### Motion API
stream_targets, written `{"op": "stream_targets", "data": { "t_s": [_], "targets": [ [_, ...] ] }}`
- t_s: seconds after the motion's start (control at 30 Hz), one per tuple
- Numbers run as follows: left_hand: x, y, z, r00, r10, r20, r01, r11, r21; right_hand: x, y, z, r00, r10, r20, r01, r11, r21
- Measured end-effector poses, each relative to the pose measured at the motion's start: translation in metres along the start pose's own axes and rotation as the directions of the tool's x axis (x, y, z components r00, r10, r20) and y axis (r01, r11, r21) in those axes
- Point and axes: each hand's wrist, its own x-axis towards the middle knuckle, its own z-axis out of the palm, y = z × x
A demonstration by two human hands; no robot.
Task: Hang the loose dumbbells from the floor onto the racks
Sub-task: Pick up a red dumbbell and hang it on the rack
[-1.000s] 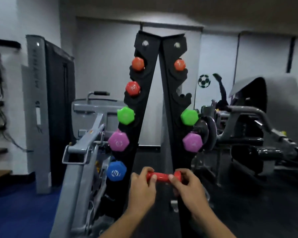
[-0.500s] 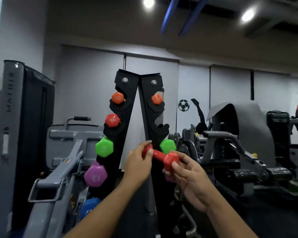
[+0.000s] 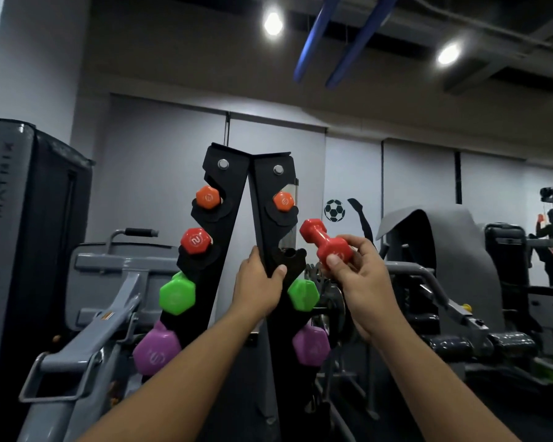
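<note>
Fingers of the right hand [image 3: 361,279] pinch the red dumbbell [image 3: 326,240], axis pointing to 10 o'clock, with the empty rack cradle [image 3: 289,255] at its 8 o'clock; the left hand [image 3: 259,285] grips the rack upright [image 3: 262,218].

- To my left stands a tall dark machine housing [image 3: 50,234] with a grey side panel [image 3: 5,199] lettered vertically; I read it as "MATRIX", though it is dim.
- Low on the left, a grey weight-machine frame [image 3: 109,320] slopes toward me, ending in a rectangular metal loop handle [image 3: 58,378].
- Behind it, a padded grip bar [image 3: 138,232] sticks out sideways.
- On the white back wall [image 3: 160,173] I see a football sticker [image 3: 334,210].
- To my right sits a grey curved machine shroud [image 3: 428,237] with dark padded rollers [image 3: 479,344] below it.
- Two round ceiling lights [image 3: 273,23] glow above, beside two slanting blue beams [image 3: 342,39].
</note>
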Motion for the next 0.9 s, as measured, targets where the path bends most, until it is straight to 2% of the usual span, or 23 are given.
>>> {"op": "stream_targets", "data": {
  "t_s": [0.13, 0.3, 0.47, 0.63, 0.77, 0.9],
  "targets": [
    [0.008, -0.002, 0.002, 0.994, -0.072, 0.088, 0.064, 0.993, 0.096, 0.038, 0.013, 0.007, 1.0, 0.011, 0.004, -0.01, 0.975, -0.222],
    [0.017, -0.01, 0.007, 0.994, -0.063, 0.089, 0.052, 0.992, 0.118, 0.075, 0.028, 0.024, 0.998, 0.029, 0.059, 0.0, 0.897, -0.442],
    [0.019, -0.012, 0.01, 0.997, -0.035, 0.068, 0.03, 0.996, 0.08, 0.086, 0.041, 0.038, 0.984, 0.11, 0.142, -0.019, 0.849, -0.528],
    [0.023, -0.014, 0.01, 0.998, -0.023, 0.054, 0.018, 0.996, 0.089, 0.092, 0.045, 0.038, 0.969, 0.145, 0.198, -0.034, 0.879, -0.476],
    [0.026, -0.013, 0.009, 0.998, -0.008, 0.064, 0.0, 0.993, 0.118, 0.097, 0.038, 0.033, 0.943, 0.237, 0.232, -0.116, 0.892, -0.437],
    [0.026, -0.012, 0.001, 0.992, 0.012, 0.126, -0.036, 0.982, 0.183, 0.09, 0.038, 0.037, 0.932, 0.272, 0.239, -0.127, 0.865, -0.485]
  ]
}}
